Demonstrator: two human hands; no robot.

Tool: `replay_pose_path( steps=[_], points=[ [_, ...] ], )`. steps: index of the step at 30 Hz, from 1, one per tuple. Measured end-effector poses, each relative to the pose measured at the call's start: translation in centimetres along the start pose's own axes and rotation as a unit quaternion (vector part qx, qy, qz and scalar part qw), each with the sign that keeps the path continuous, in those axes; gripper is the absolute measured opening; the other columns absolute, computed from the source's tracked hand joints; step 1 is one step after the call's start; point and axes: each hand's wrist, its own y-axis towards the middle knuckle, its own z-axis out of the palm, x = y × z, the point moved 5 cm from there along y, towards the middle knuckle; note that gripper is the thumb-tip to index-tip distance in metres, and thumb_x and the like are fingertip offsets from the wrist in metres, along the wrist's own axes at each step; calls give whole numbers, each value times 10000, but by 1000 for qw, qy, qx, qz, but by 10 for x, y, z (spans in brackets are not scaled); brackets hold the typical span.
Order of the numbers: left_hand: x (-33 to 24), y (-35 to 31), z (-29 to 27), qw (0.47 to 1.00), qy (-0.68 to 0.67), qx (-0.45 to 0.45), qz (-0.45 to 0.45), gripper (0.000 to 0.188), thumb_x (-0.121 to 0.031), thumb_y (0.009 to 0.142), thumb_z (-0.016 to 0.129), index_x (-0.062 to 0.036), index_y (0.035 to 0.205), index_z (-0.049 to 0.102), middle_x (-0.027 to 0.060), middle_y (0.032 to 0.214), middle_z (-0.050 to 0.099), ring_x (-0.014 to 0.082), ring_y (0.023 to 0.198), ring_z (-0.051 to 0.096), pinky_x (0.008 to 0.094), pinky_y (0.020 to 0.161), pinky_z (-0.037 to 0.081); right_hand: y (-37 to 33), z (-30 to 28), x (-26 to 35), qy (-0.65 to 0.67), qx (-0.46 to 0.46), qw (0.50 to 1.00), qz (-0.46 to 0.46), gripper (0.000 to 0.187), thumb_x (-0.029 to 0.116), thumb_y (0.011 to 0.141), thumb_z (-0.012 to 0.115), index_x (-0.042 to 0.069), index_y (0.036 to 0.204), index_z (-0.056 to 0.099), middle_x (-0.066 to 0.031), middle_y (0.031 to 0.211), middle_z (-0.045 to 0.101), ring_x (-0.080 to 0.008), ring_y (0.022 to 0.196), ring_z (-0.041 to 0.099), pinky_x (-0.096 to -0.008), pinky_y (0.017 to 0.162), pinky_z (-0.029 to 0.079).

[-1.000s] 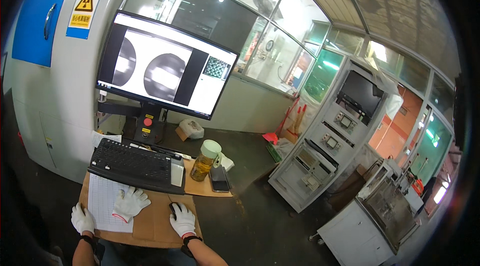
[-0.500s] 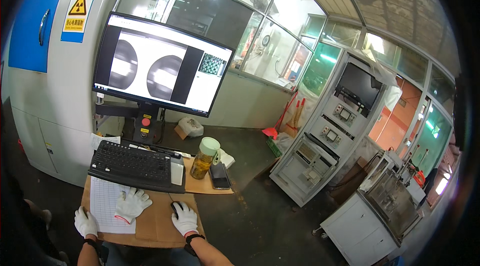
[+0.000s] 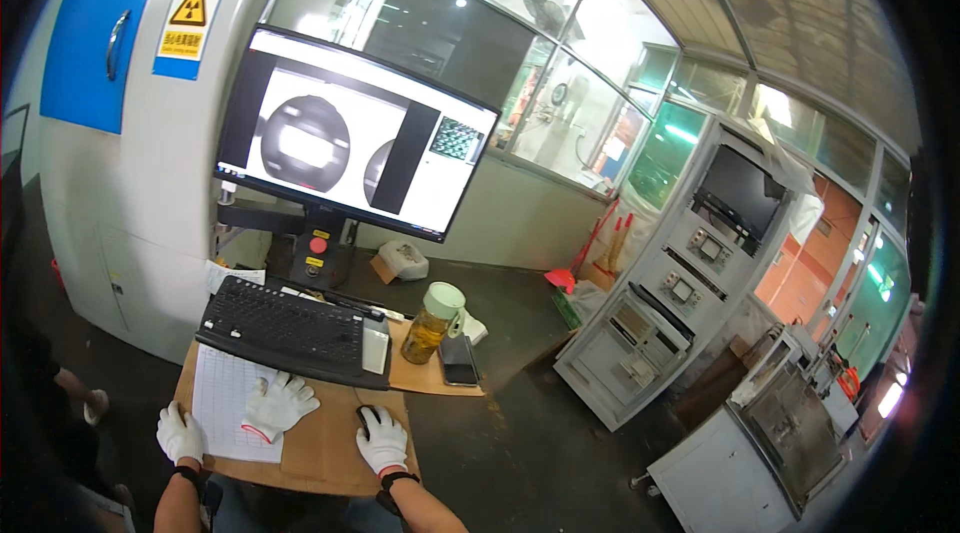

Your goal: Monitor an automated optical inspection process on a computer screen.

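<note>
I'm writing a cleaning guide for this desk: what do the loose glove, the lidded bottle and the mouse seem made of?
Loose glove: probably knitted fabric, matt white with soft folds. Bottle: transparent glass or plastic; amber contents show through. Mouse: likely hard plastic, judging by its black shell; the right hand hides much, leaving its finish unclear.

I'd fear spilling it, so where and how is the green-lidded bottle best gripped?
Probably wrapped around the bottle below its lid: its body stands upright and rounded. Come from the near side, between keyboard and phone, where bare board shows.
</note>
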Motion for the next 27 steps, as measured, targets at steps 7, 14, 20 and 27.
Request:
replay_pose_path(
  steps=[7,14,20,27],
  points=[
    [-7,-1,-2,1000,11,-13,8,341,-244,925,653,-116,1241,650,149,1122,648,364,1014,650,502,878,516,3,-10,1,0,5,1000,1,490,329,879,670,245,1361,643,-132,1385,616,-417,1095,647,-555,945,526],
    [-5,-2,-3,1000,8,-9,-3,324,-255,923,648,-117,1217,654,145,1111,651,358,1007,650,494,873,512,2,-11,4,-1,-21,1000,-12,485,316,856,691,250,1334,653,-141,1366,626,-415,1081,650,-561,930,531],
    [-6,-2,-5,1000,10,-16,8,325,-255,923,644,-115,1216,655,147,1098,655,355,999,653,490,864,519,2,-13,5,-7,-30,999,-12,483,303,841,695,251,1320,659,-137,1365,625,-404,1083,652,-557,917,537],
    [-7,-3,-6,1000,8,-13,5,323,-251,921,647,-112,1213,658,149,1090,655,355,997,653,489,869,520,1,-7,2,-1,-1,1000,4,499,334,857,692,249,1347,652,-142,1375,611,-425,1108,627,-555,966,510]
  ],
)
